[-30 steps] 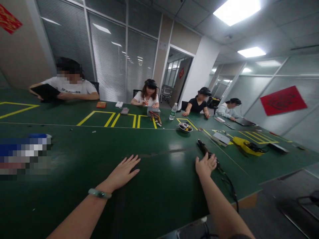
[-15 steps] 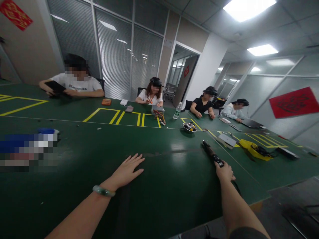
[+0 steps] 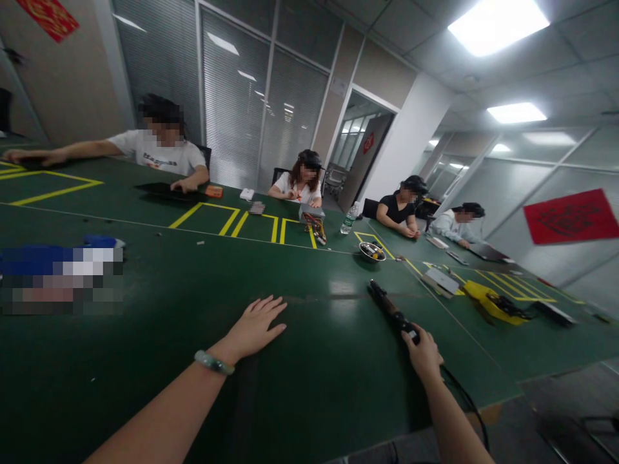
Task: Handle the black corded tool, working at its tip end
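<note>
My left hand point(image 3: 255, 328) lies palm down on the green tabletop point(image 3: 309, 386), its fingers stretched out and nothing in it. A green bangle point(image 3: 214, 363) circles that wrist. On the right, my right hand point(image 3: 424, 353) is closed round the near end of what looks like a curling iron point(image 3: 391, 310), black with a brownish barrel. The iron's far end points forward and to the left, just over or on the table; I cannot tell which. Its black cord point(image 3: 467, 393) trails from behind my hand toward the table's front edge.
A metal bowl point(image 3: 372, 252) of small parts and a water bottle point(image 3: 349, 219) stand ahead. Farther right lie a white box point(image 3: 441, 282) and a yellow bag point(image 3: 488, 301) with black cables. Several people sit across the table. A blurred blue-and-white item point(image 3: 58, 264) lies left.
My right hand has shifted left with the curling iron, and more of its cord shows. My left hand stays flat. The person at far left has lowered a dark flat object and stretched an arm out.
</note>
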The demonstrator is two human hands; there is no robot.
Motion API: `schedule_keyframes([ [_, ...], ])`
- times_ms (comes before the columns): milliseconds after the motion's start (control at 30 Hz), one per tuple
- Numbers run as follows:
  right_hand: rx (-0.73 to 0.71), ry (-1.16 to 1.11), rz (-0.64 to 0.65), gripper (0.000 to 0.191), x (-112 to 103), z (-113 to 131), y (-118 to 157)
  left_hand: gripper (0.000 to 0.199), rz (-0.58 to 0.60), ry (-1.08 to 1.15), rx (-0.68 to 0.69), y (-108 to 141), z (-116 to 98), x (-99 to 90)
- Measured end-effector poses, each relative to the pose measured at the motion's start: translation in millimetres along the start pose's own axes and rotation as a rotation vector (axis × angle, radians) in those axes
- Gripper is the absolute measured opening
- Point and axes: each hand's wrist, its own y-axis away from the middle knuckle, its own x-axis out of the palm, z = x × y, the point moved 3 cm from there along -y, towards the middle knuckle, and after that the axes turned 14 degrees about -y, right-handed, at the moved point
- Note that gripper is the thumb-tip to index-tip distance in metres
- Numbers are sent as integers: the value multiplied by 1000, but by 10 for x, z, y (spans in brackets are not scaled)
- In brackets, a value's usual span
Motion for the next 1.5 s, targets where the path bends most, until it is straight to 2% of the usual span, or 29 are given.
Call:
schedule_keyframes([
  [100, -177, -85, 99, 52, 95, 281, 299, 67, -20, -3, -1, 6, 0, 2],
  [200, -328, -163, 239, 46, 247, 719, 606, 76, -90, -11, -23, 19, -40, -76],
  [267, -406, -211, 337, 43, 385, 1093, 788, 80, -174, -36, -17, 33, -110, -173],
  [367, -523, -283, 456, 43, 647, 1721, 1005, 81, -273, -99, 90, 58, -271, -305],
  [467, -639, -334, 536, 44, 968, 2318, 1167, 82, -296, -160, 219, 81, -392, -348],
  [533, -710, -356, 572, 45, 1182, 2643, 1254, 78, -295, -184, 251, 88, -403, -339],
  [600, -771, -383, 604, 47, 1353, 2879, 1322, 75, -300, -196, 222, 88, -364, -324],
  [667, -817, -411, 637, 50, 1450, 3015, 1366, 76, -309, -200, 154, 84, -304, -320],
  [800, -899, -468, 634, 61, 1384, 3030, 1395, 77, -316, -203, 81, 72, -236, -325],
  [900, -928, -416, 480, 77, 1193, 2905, 1391, 69, -308, -221, 72, 60, -220, -307],
  [1000, -805, -245, 321, 79, 1040, 2722, 1378, 58, -302, -238, 70, 54, -202, -283],
  [1100, -614, -90, 270, 58, 992, 2533, 1350, 54, -303, -244, 69, 48, -202, -286],
  [1167, -555, -39, 282, 41, 1003, 2440, 1305, 52, -287, -247, 63, 38, -212, -301],
  [1233, -569, -44, 318, 30, 1024, 2384, 1221, 51, -254, -249, 59, 34, -221, -324],
  [1367, -631, -188, 422, 22, 1059, 2362, 967, 49, -190, -240, 61, 88, -192, -381],
  [1500, -759, -311, 540, 16, 1103, 2457, 801, 48, -154, -219, 47, 196, -115, -425],
])
